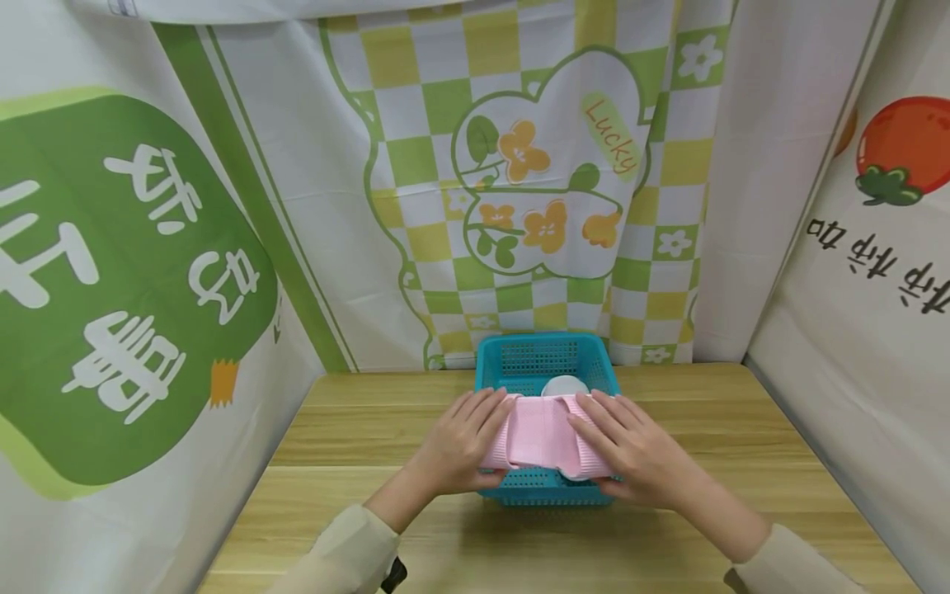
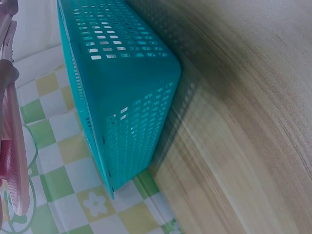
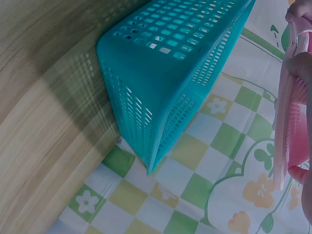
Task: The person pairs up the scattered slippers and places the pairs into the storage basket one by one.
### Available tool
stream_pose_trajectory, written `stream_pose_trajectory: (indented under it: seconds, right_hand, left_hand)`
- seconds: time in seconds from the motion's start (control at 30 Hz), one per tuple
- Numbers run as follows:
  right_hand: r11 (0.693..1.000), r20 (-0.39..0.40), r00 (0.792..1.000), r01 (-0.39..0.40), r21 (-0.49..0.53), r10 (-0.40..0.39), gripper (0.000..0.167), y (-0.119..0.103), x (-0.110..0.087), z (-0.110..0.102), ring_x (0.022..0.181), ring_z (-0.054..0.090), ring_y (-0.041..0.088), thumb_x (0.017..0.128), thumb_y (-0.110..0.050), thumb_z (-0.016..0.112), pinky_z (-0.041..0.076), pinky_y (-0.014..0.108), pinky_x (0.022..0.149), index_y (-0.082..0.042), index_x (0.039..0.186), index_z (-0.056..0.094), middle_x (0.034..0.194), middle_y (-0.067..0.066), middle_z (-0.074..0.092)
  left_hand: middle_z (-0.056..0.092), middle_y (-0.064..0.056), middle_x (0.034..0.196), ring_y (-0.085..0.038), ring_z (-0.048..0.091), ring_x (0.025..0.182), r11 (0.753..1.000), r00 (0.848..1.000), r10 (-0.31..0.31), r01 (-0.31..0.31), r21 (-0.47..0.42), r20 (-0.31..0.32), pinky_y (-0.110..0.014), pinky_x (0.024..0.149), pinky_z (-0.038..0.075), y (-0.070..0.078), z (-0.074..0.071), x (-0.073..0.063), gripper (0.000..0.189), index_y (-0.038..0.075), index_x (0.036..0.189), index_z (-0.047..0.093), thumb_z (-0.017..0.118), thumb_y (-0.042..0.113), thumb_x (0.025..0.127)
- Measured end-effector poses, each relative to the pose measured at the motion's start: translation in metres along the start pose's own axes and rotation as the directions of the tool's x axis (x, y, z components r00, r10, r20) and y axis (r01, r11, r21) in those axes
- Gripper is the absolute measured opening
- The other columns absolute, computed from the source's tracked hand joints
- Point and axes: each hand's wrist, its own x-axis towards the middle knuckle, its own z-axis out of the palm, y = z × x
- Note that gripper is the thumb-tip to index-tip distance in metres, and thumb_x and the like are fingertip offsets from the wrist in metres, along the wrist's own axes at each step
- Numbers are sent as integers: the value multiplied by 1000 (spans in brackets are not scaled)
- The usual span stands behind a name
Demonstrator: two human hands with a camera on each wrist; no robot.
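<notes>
A pink, flat item with ribbed sections at both ends is held level above a blue-green plastic basket. Its kind is not clear. My left hand grips its left end, fingers over the top and thumb near the lower edge. At the opposite end my right hand holds it in the same way. Inside the basket lies a white round thing, partly covered by the pink item. Seen from the left wrist, the pink item is edge-on and apart from the basket.
The basket stands on a wood-grain table, towards its back edge. Behind hangs a checked green and yellow cloth. Printed white cloths rise along the left and right sides.
</notes>
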Motion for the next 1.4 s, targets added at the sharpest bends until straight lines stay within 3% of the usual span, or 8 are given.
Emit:
stream_pose_trajectory:
  seconds: [0.8,1.4]
  right_hand:
    - [1000,2,1000,5,-4,-5,105,-6,5,2,126,47,42,54,-41,89,45,55,94,-1,140,46,142,24,45]
    - [1000,-9,1000,16,0,-16,104,-8,6,6,126,47,43,54,-42,89,44,55,95,0,140,46,142,24,45]
  left_hand:
    - [54,-20,134,-35,52,122,1000,1000,3,-3,13,19,-47,102,42,6,1,3,98,-4,138,47,73,55,63]
    - [54,-19,134,-34,52,122,1000,999,10,-11,28,33,-48,98,45,10,1,5,99,-2,138,49,73,59,64]
